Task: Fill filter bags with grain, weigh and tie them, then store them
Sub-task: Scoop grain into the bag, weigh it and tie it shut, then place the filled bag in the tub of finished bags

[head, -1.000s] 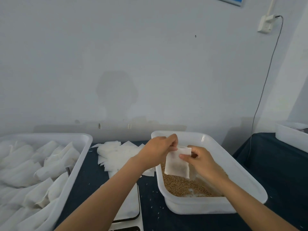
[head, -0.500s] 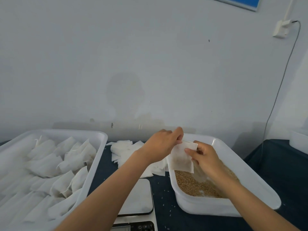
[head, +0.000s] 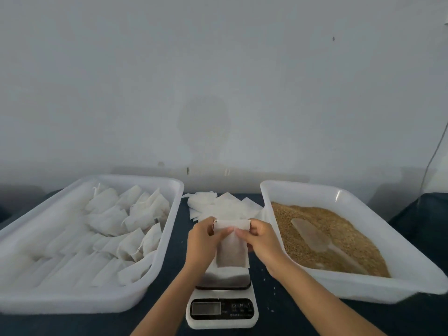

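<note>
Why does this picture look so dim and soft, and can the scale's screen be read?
Head view: dull, even light, only faint shadows on the wall. The tray rims bow from the wide lens. The scale display is too blurred to read. Both hands, left and right, pinch the bag, fairly sharp.

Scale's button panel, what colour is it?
Black, on the white scale, its display greyish. Shows best, and only, in the head view.

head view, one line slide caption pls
Both hands pinch a filter bag above the scale.
</note>
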A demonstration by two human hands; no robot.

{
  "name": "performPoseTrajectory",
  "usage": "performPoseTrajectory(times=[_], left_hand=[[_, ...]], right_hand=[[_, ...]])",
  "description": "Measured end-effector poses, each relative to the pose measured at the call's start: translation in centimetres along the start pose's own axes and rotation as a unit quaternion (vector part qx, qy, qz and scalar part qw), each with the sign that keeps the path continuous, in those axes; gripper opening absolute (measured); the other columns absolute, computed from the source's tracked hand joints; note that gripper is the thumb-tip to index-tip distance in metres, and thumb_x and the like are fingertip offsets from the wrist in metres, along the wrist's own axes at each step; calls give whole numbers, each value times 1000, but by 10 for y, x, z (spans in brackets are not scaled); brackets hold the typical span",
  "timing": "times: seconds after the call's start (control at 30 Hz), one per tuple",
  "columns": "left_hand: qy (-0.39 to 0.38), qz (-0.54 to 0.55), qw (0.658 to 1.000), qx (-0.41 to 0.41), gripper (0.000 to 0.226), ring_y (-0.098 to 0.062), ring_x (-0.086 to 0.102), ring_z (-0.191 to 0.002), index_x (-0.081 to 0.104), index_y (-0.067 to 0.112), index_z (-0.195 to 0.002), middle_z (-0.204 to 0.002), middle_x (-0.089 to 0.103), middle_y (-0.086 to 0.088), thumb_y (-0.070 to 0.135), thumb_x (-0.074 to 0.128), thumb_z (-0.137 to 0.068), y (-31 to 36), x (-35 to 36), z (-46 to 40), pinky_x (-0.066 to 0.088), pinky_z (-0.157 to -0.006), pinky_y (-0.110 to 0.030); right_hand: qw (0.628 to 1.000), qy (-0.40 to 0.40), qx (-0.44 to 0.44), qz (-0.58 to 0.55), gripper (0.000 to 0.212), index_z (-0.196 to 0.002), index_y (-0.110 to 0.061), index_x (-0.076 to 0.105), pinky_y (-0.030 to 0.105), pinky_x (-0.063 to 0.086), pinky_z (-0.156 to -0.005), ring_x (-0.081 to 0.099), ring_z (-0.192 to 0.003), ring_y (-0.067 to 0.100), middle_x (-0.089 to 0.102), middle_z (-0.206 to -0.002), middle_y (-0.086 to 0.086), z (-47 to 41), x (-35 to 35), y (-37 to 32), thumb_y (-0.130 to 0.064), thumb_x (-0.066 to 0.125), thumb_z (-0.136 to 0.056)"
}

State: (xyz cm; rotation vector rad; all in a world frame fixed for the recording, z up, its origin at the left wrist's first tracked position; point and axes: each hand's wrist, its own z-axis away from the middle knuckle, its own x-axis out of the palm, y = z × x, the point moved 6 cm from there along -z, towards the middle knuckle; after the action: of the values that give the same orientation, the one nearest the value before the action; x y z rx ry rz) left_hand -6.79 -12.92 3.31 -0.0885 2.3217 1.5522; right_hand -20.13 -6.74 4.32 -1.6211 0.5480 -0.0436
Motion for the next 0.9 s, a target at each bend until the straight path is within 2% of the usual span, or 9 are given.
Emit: performPoseTrajectory(times=[0.1,0.17,0.23,0.3,0.43,0.57,0.63,0.77,0.9], left_hand=[[11,-26,999,-26,43,-11,29,-50,39,13,-56,-52,36,0,26,69,-84,-21,-4,-3,26,-48,-19],[-11,-51,998,-35,34,-13,36,-55,49,6,-63,-57,43,-5,23,66,-87,-29,-2,-7,28,-53,-23],[-50,-69,996,-30,20,-14,45,-62,60,4,-78,-66,53,-3,20,64,-88,-32,1,-11,33,-58,-23],[-73,-63,995,-22,8,-10,52,-72,62,13,-93,-79,59,5,20,62,-89,-33,2,-13,38,-62,-19],[-68,-9,997,-36,13,-5,57,-84,57,19,-99,-92,62,8,20,64,-88,-35,-5,-16,43,-69,-11],[8,21,999,-48,12,-5,56,-82,55,17,-94,-88,61,8,14,64,-88,-36,-20,-17,43,-65,-6],[47,10,998,-51,10,-6,54,-83,54,15,-94,-87,58,8,11,62,-89,-37,-27,-17,40,-65,-7],[62,5,996,-63,8,-13,54,-91,55,12,-96,-93,60,2,9,59,-90,-38,-29,-15,40,-77,-21],[53,0,996,-67,9,-13,54,-93,55,13,-97,-96,59,1,9,60,-90,-39,-28,-14,42,-81,-23]], right_hand=[[998,-1,0,57,13,-78,-5,55,35,49,-67,59,-76,22,62,-80,18,-4,14,12,-7,62,-89],[997,0,-6,83,15,-77,-7,53,39,51,-69,57,-75,22,61,-80,21,-8,19,16,-6,62,-88],[992,5,-30,119,16,-76,-11,53,32,46,-65,54,-71,15,60,-74,11,-11,20,17,-5,61,-88],[988,9,-58,141,15,-79,-13,55,20,41,-64,52,-70,9,57,-74,-3,-13,20,17,-2,58,-88],[990,18,-68,126,15,-96,-15,54,8,42,-71,58,-89,5,62,-94,-5,-15,17,20,-2,56,-91],[990,43,-63,118,24,-109,-15,49,25,47,-87,56,-101,9,61,-105,0,-17,10,19,1,49,-92],[990,58,-62,115,27,-111,-14,48,28,45,-90,52,-105,10,58,-109,0,-18,5,18,4,46,-91],[991,70,-51,105,29,-111,-12,49,15,40,-80,50,-105,10,56,-109,0,-19,-1,23,7,43,-90],[991,66,-46,105,29,-111,-12,49,7,39,-70,50,-102,9,57,-105,-1,-21,-1,27,8,42,-90]])
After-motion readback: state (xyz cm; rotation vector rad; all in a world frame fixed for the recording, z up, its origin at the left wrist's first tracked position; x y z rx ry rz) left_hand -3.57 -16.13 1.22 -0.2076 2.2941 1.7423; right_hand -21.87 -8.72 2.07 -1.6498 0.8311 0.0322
